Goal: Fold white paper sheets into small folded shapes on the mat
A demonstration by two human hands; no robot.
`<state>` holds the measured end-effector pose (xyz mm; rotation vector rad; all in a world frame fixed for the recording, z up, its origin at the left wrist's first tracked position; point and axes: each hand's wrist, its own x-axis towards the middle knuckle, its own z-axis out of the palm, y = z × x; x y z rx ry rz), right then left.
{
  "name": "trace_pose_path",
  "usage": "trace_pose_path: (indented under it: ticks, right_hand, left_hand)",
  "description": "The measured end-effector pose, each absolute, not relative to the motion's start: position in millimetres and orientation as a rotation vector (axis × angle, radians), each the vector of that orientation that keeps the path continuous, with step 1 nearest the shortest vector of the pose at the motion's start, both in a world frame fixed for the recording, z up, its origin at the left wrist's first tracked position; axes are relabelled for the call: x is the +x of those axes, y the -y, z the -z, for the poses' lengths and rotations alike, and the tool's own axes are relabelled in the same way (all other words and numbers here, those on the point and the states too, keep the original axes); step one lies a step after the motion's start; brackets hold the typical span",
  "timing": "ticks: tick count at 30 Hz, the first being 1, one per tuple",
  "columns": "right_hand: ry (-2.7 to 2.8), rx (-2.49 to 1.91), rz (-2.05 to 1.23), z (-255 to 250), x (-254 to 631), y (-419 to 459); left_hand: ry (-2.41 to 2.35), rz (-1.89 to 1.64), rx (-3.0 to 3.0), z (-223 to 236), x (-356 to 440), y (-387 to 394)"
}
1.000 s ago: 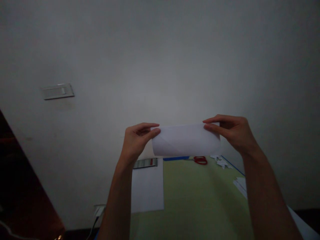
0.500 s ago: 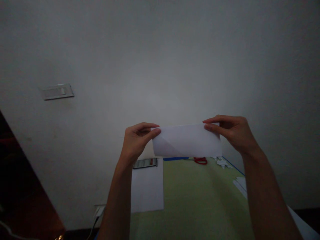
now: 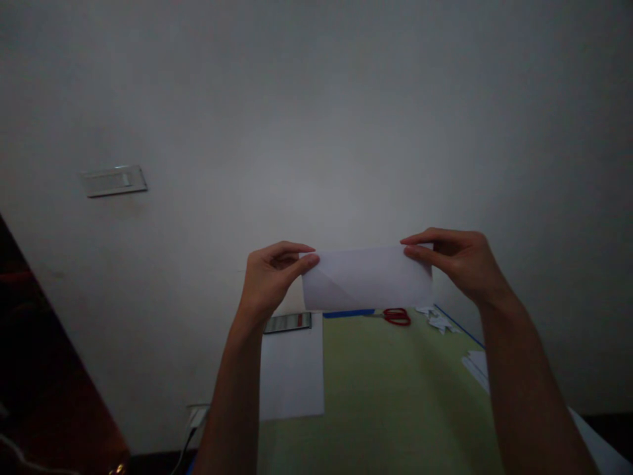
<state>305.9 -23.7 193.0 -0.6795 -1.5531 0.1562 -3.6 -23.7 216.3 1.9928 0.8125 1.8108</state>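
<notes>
A folded white sheet of paper (image 3: 368,279) is held up in the air in front of the wall, above the far end of a green table mat (image 3: 390,389). My left hand (image 3: 271,277) pinches the paper's left end between thumb and fingers. At the paper's upper right corner my right hand (image 3: 457,260) pinches it the same way. A faint diagonal crease shows near the paper's left side.
A flat white sheet (image 3: 291,369) lies on the mat's left side, with a dark phone-like object (image 3: 288,322) beyond it. Red-handled scissors (image 3: 396,316) and paper scraps (image 3: 438,320) lie at the far edge. More white paper (image 3: 475,366) lies right. A wall switch plate (image 3: 114,180) hangs left.
</notes>
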Motion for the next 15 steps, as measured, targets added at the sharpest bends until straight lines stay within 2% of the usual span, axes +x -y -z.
trace_pose_path:
  ticks: [10, 15]
  right_hand:
    - [1.583, -0.724, -0.126, -192.8, 305.8, 25.7]
    - [1.7, -0.836, -0.038, -191.3, 306.2, 19.7]
  left_hand:
    - [-0.834, -1.796, 2.016, -215.1, -4.4, 21.9]
    - [-0.971, -1.682, 2.264, -212.8, -7.2, 16.4]
